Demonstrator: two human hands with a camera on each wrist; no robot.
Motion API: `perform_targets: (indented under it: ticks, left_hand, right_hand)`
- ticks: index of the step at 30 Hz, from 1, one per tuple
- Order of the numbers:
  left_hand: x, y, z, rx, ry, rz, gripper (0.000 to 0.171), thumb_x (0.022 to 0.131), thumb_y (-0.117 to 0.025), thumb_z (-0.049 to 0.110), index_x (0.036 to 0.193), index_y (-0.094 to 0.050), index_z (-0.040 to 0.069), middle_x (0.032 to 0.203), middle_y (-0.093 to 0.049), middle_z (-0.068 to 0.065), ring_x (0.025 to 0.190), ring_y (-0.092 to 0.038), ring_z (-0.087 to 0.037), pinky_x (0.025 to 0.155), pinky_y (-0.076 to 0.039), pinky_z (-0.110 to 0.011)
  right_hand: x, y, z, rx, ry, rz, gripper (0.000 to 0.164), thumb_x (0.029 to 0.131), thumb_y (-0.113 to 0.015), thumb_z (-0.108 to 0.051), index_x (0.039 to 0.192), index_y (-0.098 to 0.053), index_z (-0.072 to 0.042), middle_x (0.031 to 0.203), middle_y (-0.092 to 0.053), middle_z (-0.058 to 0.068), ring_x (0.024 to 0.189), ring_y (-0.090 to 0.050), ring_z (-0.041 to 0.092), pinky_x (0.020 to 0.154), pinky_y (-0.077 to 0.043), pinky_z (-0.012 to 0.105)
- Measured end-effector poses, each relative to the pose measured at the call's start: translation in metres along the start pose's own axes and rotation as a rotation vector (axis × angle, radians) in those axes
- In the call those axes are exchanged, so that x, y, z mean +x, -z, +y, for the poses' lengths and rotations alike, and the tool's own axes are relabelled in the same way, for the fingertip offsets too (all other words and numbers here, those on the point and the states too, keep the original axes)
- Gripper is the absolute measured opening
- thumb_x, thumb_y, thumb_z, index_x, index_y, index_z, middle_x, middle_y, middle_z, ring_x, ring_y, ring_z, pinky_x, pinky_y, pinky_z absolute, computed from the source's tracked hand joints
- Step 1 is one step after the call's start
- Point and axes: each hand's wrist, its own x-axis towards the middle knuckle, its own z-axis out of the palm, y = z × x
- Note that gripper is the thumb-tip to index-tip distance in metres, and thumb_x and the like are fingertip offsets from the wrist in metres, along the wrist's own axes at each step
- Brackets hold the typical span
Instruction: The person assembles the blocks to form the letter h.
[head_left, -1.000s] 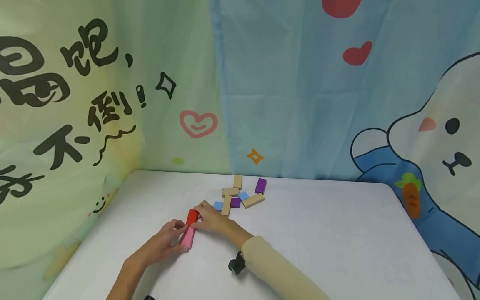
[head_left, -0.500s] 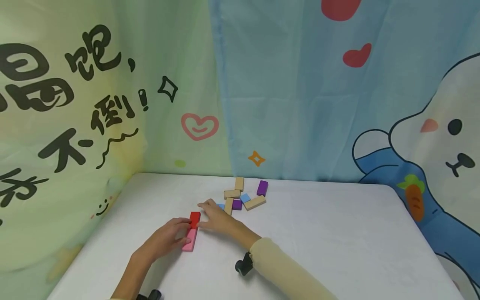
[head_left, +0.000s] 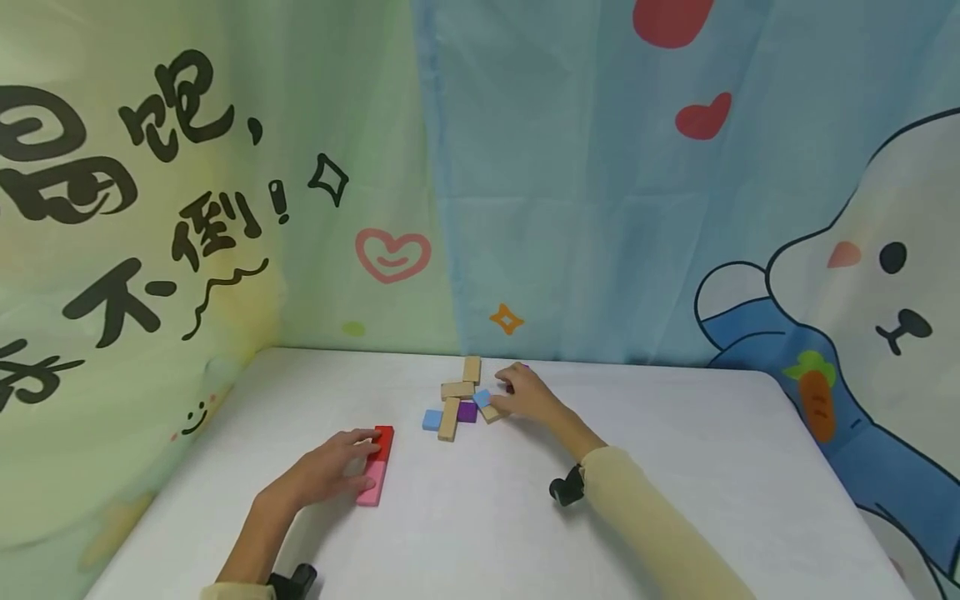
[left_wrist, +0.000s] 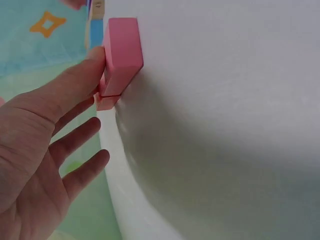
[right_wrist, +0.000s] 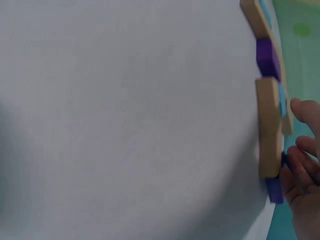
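Observation:
In the head view a red block [head_left: 386, 437] and a pink block [head_left: 373, 487] lie end to end on the white table. My left hand [head_left: 322, 471] is at their left side. Its thumb touches the pink block [left_wrist: 123, 47] in the left wrist view, while the other fingers are spread loosely. Farther back, my right hand [head_left: 531, 395] is over the loose blocks, thumb and fingers apart. Closest to it are a small blue block [head_left: 482, 397] and a wooden block [right_wrist: 269, 127], partly covered in the head view. A purple block behind this hand is mostly hidden.
Left of the right hand lie several wooden blocks [head_left: 448, 419], a purple block [head_left: 467, 412] and another blue block [head_left: 432, 420]. A printed cloth backdrop [head_left: 585, 250] rises behind the table's far edge.
My right hand has left the red block and moved right and back to the loose blocks. My left hand has stayed beside the red and pink blocks, which now line up straighter.

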Motion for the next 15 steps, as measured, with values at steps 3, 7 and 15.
perform_targets:
  ticks: [3, 7, 15]
  left_hand:
    - [0.000, 0.001, -0.002, -0.022, 0.012, -0.013, 0.056, 0.083, -0.076, 0.030, 0.131, -0.060, 0.006, 0.145, -0.049, -0.012, 0.135, -0.044, -0.037, 0.104, -0.045, -0.055]
    - [0.001, -0.001, -0.004, -0.037, 0.034, -0.010, 0.056, 0.083, -0.075, 0.032, 0.131, -0.060, 0.007, 0.145, -0.050, -0.011, 0.136, -0.044, -0.035, 0.105, -0.044, -0.055]
    - [0.003, -0.003, 0.000, -0.071, 0.094, -0.018, 0.057, 0.082, -0.077, 0.031, 0.131, -0.060, 0.010, 0.146, -0.050, -0.009, 0.138, -0.043, -0.033, 0.106, -0.043, -0.055]
  right_hand:
    - [0.000, 0.001, 0.005, -0.013, 0.001, 0.016, 0.046, 0.089, -0.068, -0.026, 0.126, -0.061, 0.000, 0.120, -0.060, 0.014, 0.113, -0.056, 0.028, 0.102, -0.046, 0.045]
    - [0.002, -0.002, 0.000, -0.024, 0.041, 0.006, 0.040, 0.089, -0.067, -0.023, 0.122, -0.064, 0.000, 0.118, -0.061, 0.014, 0.110, -0.057, 0.027, 0.098, -0.049, 0.044]
    - [0.007, -0.011, -0.008, -0.042, 0.050, -0.047, 0.026, 0.089, -0.066, -0.014, 0.110, -0.068, 0.001, 0.104, -0.066, 0.012, 0.099, -0.060, 0.023, 0.092, -0.052, 0.040]
